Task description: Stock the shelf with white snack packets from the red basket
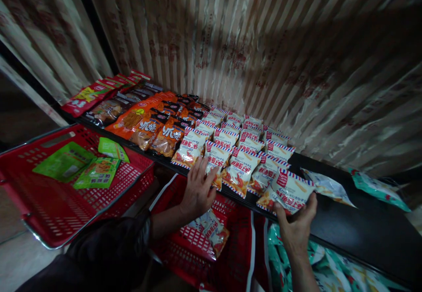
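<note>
Red-and-white packets (242, 169) face outward in rows, probably for visibility — right grip (298, 228) pinches the end packet (290, 191); left grip (197, 195), spread, perhaps steadies their front.

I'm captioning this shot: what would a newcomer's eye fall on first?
Probably the rows of white snack bags mid-picture on the black shelf, the right hand holding one at the front right. Next, the orange bags left of them, and the green packets in the red basket far left.
</note>
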`<action>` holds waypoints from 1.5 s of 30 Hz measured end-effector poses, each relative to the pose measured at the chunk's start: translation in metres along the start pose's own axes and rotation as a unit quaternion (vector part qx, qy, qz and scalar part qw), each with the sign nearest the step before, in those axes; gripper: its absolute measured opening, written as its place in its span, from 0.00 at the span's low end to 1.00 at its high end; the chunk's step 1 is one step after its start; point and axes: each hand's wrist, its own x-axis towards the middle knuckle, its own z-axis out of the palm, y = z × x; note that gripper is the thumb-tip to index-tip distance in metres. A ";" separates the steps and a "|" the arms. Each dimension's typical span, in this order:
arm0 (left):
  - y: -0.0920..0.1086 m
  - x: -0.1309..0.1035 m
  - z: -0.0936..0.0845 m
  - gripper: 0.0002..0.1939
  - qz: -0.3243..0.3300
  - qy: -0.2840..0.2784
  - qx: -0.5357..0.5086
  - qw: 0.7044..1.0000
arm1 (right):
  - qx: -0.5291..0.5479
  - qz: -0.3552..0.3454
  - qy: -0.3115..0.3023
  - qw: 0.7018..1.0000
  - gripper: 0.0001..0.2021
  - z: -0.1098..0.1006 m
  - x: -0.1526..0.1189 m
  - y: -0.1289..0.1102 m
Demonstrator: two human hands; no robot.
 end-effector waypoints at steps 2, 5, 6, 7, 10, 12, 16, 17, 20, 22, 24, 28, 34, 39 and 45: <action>-0.004 0.002 -0.001 0.31 0.007 -0.016 0.012 1.000 | -0.012 -0.005 0.002 1.000 0.53 0.000 -0.001 0.003; -0.006 0.004 -0.003 0.30 0.019 -0.021 0.028 0.999 | -0.012 -0.006 0.005 1.000 0.53 0.000 -0.001 0.008; -0.007 0.005 -0.004 0.29 0.022 -0.020 0.034 0.999 | -0.010 -0.004 0.005 1.000 0.53 0.001 -0.001 0.009; -0.007 0.006 -0.004 0.28 0.026 -0.019 0.038 0.999 | -0.009 0.000 0.005 1.000 0.53 0.001 -0.001 0.010; -0.007 0.009 -0.004 0.24 0.032 -0.019 0.047 0.998 | -0.013 0.019 0.010 1.000 0.53 0.001 -0.001 0.010; -0.008 0.010 -0.003 0.22 0.035 -0.017 0.050 0.998 | -0.016 0.029 0.016 0.999 0.54 0.001 -0.001 0.008; -0.011 0.009 0.000 0.19 0.043 -0.002 0.049 0.998 | -0.011 0.029 0.016 0.999 0.53 0.002 -0.001 0.003; -0.011 0.009 0.001 0.18 0.044 0.002 0.044 0.998 | -0.009 0.029 0.014 0.999 0.53 0.002 -0.001 0.003; -0.013 0.007 0.002 0.16 0.042 0.013 0.017 0.999 | -0.009 0.031 0.015 0.999 0.53 0.001 -0.001 0.005; -0.014 0.006 0.001 0.15 0.040 0.022 0.001 0.999 | -0.011 0.035 0.017 0.999 0.54 0.001 -0.001 0.006; -0.016 0.005 0.000 0.13 0.043 0.032 -0.002 0.999 | -0.013 0.036 0.018 0.999 0.54 0.001 -0.001 0.006; -0.020 0.003 -0.002 0.09 0.051 0.024 0.020 0.998 | -0.011 0.029 0.016 0.999 0.53 0.001 -0.001 0.006; -0.028 0.001 0.005 0.12 0.056 0.024 -0.010 0.998 | -0.027 0.029 0.018 0.999 0.53 0.001 0.000 0.006; -0.031 0.007 0.003 0.11 0.031 0.008 -0.043 0.999 | -0.030 0.019 0.013 0.999 0.51 0.000 0.000 0.007; -0.037 0.008 0.002 0.11 0.033 0.001 -0.008 0.999 | -0.030 0.022 0.020 0.999 0.52 0.002 0.000 0.004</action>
